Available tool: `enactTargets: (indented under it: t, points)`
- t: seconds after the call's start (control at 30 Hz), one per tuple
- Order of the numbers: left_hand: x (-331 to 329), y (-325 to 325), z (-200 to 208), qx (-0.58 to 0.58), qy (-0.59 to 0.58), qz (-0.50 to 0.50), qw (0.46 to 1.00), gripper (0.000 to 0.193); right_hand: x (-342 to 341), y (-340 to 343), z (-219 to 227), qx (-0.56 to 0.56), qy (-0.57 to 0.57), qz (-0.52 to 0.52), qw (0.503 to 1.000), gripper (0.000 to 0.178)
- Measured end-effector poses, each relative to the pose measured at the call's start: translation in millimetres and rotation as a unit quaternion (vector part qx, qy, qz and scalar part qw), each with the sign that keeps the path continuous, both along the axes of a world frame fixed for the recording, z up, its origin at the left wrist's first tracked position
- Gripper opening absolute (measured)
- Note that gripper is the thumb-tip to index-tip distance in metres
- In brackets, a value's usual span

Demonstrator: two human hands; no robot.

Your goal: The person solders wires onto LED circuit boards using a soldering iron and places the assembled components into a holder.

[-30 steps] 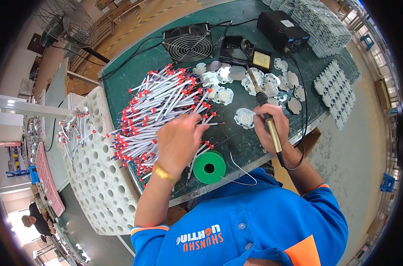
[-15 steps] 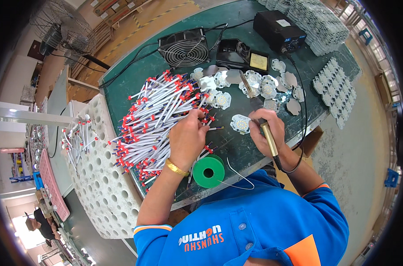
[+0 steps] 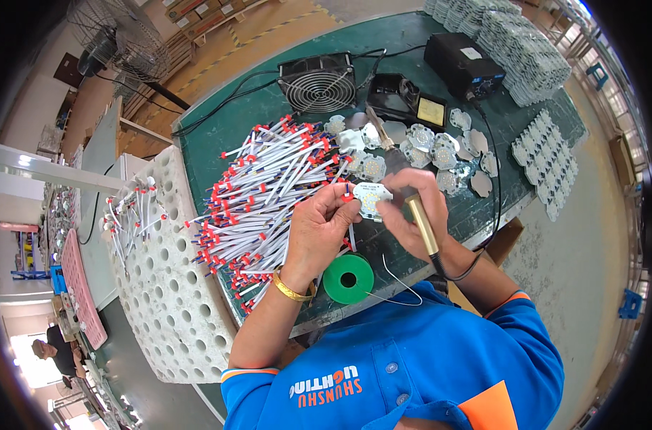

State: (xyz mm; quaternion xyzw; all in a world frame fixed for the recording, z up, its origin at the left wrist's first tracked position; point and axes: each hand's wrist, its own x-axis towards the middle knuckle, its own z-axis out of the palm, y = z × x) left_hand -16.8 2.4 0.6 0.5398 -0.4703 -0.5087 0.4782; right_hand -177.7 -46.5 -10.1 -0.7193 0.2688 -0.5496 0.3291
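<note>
My left hand point(image 3: 320, 228) is closed in a pinch on a white wire lead with a red collar point(image 3: 347, 195), held against the left edge of a small white LED board point(image 3: 369, 200). In my right hand point(image 3: 425, 203) is a soldering iron point(image 3: 420, 223) with a gold handle, its tip pointing away over the boards behind. The right fingertips touch or nearly touch the LED board's right edge; they are slightly blurred. Left of my left hand lies a big pile of white wire leads point(image 3: 268, 193) with red collars. A green solder spool point(image 3: 340, 292) sits just nearer than my hands.
More LED boards point(image 3: 442, 152) lie loose behind. Further back are a black fan point(image 3: 317, 89), an iron stand with yellow sponge point(image 3: 431, 111) and a black soldering station point(image 3: 463, 66). Board panels point(image 3: 546, 161) are at right, a perforated white foam block point(image 3: 172, 287) at left.
My left hand has drawn a lead from the pile toward the right. The LED board has left the table and come between both hands; the iron stays in my right hand, moved slightly left.
</note>
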Motion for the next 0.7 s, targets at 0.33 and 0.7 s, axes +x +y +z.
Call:
enactTargets:
  t: [0.33, 0.7]
  points:
    - [4, 4, 16, -0.031, -0.028, -0.010, 0.999, 0.029, -6, -5, 1, 0.052, -0.025, -0.018, 0.998, 0.027]
    - [4, 8, 16, -0.047, -0.059, -0.016, 0.997, 0.029, -5, -11, 10, 0.002, -0.008, 0.038, 0.999, 0.034]
